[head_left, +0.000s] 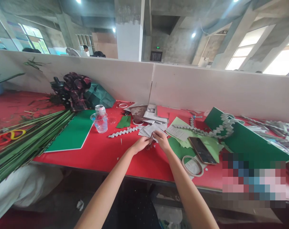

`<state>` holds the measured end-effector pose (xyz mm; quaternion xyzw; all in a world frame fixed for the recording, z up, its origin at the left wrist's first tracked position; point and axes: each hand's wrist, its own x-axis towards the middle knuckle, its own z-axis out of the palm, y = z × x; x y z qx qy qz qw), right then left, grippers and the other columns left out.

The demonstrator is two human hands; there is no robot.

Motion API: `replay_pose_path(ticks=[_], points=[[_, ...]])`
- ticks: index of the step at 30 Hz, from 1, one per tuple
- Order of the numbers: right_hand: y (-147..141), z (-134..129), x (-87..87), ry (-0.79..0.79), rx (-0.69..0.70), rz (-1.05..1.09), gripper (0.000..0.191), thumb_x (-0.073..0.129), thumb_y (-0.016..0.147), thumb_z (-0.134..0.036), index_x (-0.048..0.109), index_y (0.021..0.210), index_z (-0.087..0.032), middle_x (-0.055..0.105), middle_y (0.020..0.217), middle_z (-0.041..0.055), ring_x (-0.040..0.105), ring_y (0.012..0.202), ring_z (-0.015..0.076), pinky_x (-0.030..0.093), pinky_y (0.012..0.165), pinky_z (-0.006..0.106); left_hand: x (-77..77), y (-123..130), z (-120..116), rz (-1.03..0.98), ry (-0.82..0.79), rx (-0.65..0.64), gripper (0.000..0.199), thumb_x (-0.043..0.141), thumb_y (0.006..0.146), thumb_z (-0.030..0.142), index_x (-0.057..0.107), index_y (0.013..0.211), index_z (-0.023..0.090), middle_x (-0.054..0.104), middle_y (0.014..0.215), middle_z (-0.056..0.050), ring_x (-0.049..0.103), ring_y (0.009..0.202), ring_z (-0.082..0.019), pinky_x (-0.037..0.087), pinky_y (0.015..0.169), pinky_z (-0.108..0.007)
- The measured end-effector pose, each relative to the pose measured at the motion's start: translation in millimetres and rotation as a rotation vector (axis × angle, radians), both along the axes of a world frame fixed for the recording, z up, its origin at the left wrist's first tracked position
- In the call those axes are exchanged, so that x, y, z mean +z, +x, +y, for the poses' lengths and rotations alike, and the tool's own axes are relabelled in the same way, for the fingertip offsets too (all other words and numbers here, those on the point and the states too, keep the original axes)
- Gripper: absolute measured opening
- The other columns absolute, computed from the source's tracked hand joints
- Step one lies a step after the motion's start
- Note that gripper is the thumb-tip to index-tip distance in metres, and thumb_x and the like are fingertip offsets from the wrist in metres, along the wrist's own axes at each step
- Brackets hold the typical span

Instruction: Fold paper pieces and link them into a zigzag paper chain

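My left hand and my right hand meet over the middle of the red table. The fingers of both are closed in a pinch on a small greyish piece of paper, mostly hidden by the fingertips. Just beyond them lie loose sheets of printed paper. A zigzag chain of folded paper stretches to the left of my hands. Small paper scraps are scattered close by.
To the right are a smartphone, a tape roll, light green sheets and a longer folded chain against a green board. Leftward stand a plastic cup, another green board, long leaves and scissors.
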<state>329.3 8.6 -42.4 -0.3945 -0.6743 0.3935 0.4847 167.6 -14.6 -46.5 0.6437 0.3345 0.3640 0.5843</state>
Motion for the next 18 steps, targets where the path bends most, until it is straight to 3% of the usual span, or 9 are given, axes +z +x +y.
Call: replay_pose_path(ticks=[10, 13, 18], points=[[-1.8, -4.5, 4.0, -0.022, 0.004, 0.013, 0.036, 0.055, 0.080, -0.054, 0.054, 0.070, -0.019, 0.050, 0.063, -0.0002, 0.045, 0.060, 0.0138, 0.036, 0.056, 0.026, -8.4, -1.3, 9.0, 0.054, 0.043, 0.084, 0.047, 0.053, 0.080, 0.061, 0.054, 0.069, 0.016, 0.039, 0.049, 0.005, 0.032, 0.045, -0.008, 0.022, 0.047, -0.025], [-2.8, -5.1, 3.6, -0.061, 0.015, 0.023, 0.038, 0.057, 0.078, -0.057, 0.059, 0.082, -0.019, 0.054, 0.069, 0.0006, 0.047, 0.063, 0.0143, 0.037, 0.057, 0.025, -7.9, -1.9, 9.3, 0.039, 0.023, 0.111, 0.046, 0.052, 0.081, 0.060, 0.056, 0.072, 0.015, 0.039, 0.049, 0.005, 0.032, 0.045, -0.008, 0.022, 0.046, -0.025], [-2.7, -3.6, 2.2, -0.076, 0.015, 0.026, 0.039, 0.062, 0.075, -0.057, 0.055, 0.073, -0.018, 0.046, 0.059, -0.0024, 0.040, 0.054, 0.0116, 0.032, 0.052, 0.025, -7.2, -2.0, 7.2, 0.056, 0.018, 0.079, 0.047, 0.052, 0.081, 0.061, 0.059, 0.079, 0.015, 0.043, 0.048, 0.005, 0.037, 0.043, -0.009, 0.026, 0.045, -0.024]])
